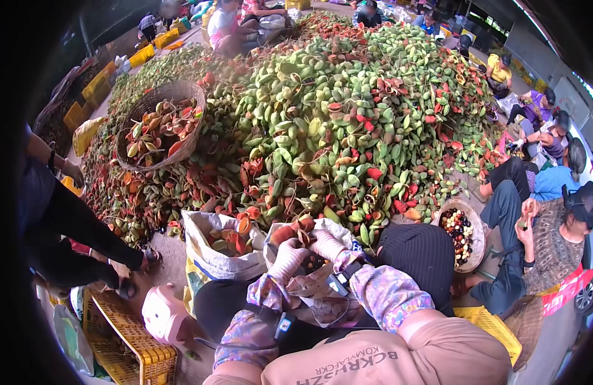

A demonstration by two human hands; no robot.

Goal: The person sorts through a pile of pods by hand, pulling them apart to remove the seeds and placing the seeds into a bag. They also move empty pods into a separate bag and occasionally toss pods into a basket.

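Note:
My left hand and my right hand, both in pale gloves, meet in front of my lap. Their fingers close around a reddish-brown seed pod, partly hidden by the gloves. Below them is a bag on my lap, where some dark seeds show. Just left of my hands stands an open white sack with opened red and orange pod shells inside. A large heap of green and red pods rises directly beyond my hands.
A wicker basket of opened pods rests on the heap. At right, a round basin holds dark and cream seeds near a seated person. Someone stands at left. Yellow crates and a pink stool are close by.

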